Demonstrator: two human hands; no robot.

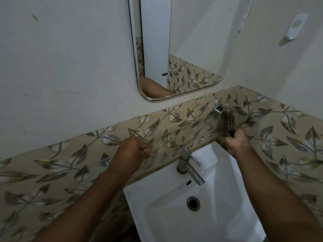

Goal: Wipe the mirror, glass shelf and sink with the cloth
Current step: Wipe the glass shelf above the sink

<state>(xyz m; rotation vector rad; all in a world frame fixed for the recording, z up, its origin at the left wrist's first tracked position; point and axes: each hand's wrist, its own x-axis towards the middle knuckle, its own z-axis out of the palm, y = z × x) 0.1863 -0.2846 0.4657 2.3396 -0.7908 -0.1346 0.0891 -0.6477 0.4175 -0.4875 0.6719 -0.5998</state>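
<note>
A rounded mirror (192,41) hangs on the white wall. Below it a clear glass shelf (183,130) runs along the leaf-patterned tiles, hard to make out. My right hand (237,142) grips a dark checked cloth (225,123) and holds it against the shelf's right end, just under a chrome bracket (217,108). My left hand (132,151) is at the shelf's left end with its fingers loosely bent and holding nothing; whether it touches the glass I cannot tell. The white sink (157,198) lies below both hands.
A chrome tap (188,166) stands at the back of the sink, between my forearms, with the drain (193,203) in front of it. A white wall hook (293,27) is mounted high on the right wall. The walls meet in a corner right of the mirror.
</note>
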